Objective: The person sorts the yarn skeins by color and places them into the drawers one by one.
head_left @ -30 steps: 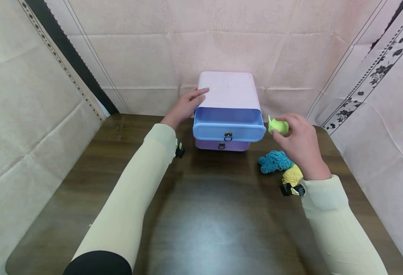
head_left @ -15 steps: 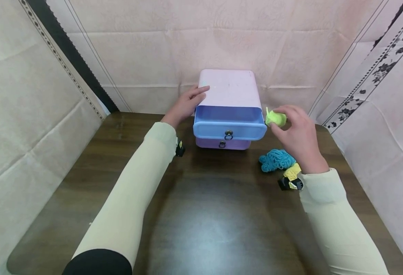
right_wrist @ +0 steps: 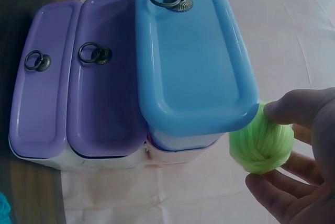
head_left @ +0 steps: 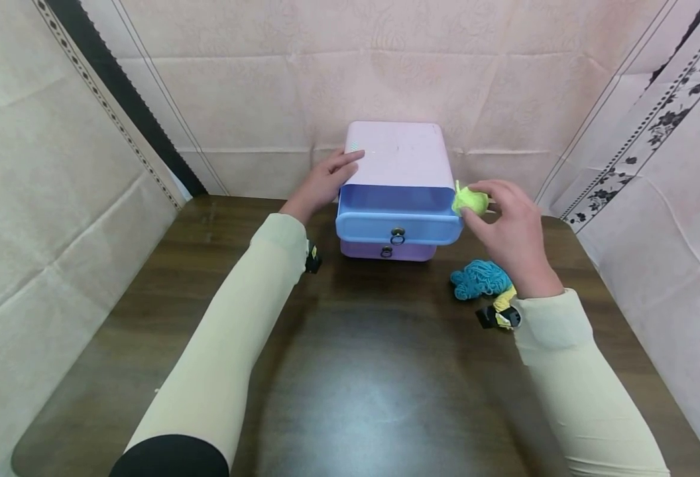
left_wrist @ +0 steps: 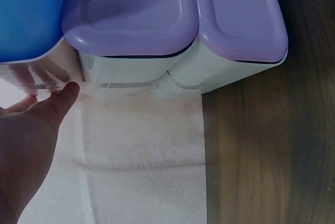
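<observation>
A small drawer cabinet (head_left: 399,154) with a pale pink top stands at the back of the table. Its blue top drawer (head_left: 398,228) is pulled out, and below it the purple drawers (right_wrist: 107,114) are closed. My left hand (head_left: 321,185) rests against the cabinet's left side, fingers lying over the top edge. Between thumb and fingers my right hand (head_left: 512,228) pinches a lime-green ball of yarn (right_wrist: 261,143), right at the blue drawer's right edge. The drawer's ring pull (head_left: 398,236) hangs at its front.
On the table (head_left: 362,371), a blue yarn bundle (head_left: 480,279) lies beneath the right hand, beside a yellow yarn ball (head_left: 504,299) partly hidden by the wrist camera (head_left: 498,317). A pale patterned cloth (head_left: 398,86) hangs close behind the cabinet.
My right hand has moved left and slightly up with the green yarn ball, bringing it to the drawer's right edge. The left hand keeps its place on the cabinet.
</observation>
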Demonstrator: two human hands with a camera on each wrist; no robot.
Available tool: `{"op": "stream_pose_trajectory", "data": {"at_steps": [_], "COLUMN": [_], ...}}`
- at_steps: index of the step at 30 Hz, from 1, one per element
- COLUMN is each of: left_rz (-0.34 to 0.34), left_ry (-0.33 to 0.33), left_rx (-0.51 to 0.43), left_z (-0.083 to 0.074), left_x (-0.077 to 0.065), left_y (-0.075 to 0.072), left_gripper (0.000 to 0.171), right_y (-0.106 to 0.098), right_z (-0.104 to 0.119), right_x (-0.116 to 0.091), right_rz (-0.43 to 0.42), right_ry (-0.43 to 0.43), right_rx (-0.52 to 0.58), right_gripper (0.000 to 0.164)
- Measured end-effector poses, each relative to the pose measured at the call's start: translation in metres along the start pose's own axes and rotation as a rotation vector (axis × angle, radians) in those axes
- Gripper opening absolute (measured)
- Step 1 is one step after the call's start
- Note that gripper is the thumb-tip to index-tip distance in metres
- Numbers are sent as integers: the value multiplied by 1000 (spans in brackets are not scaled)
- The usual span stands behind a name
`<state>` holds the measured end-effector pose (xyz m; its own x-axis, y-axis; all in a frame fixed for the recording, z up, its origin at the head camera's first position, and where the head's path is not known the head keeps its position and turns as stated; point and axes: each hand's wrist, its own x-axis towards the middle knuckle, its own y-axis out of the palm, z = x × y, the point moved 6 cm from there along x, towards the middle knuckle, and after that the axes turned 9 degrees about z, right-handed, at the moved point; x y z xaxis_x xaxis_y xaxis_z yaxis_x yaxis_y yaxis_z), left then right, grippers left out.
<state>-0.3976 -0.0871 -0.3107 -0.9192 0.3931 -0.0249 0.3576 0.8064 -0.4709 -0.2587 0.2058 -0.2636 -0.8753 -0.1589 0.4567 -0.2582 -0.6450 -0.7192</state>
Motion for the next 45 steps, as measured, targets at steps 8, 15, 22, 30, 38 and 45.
{"op": "stream_pose_trajectory", "data": {"at_steps": [8,15,22,30,38,45], "left_rz": [2,12,23,21,19,9], "left_ry": [5,26,15,40,35,40], "left_rx": [6,-34,-47,-58,-56,-49], "left_z": [1,1,1,-7,-1,2], "left_x": [0,2,6,-2,1,1], "left_y": [0,2,1,1,-1,-1], "left_gripper": [41,42,43,43,43,42], "right_y": [4,8,11,12,10,7], "right_z": [2,5,6,6,1,-11], "right_x": [3,5,6,4,1,-6], "right_rz": [-4,8,51,54,33,58], "right_ry": [-16,-21,21,39,25,67], "right_rx": [17,23,12,18,23,18], "right_gripper": [36,37,42,40,37,39]}}
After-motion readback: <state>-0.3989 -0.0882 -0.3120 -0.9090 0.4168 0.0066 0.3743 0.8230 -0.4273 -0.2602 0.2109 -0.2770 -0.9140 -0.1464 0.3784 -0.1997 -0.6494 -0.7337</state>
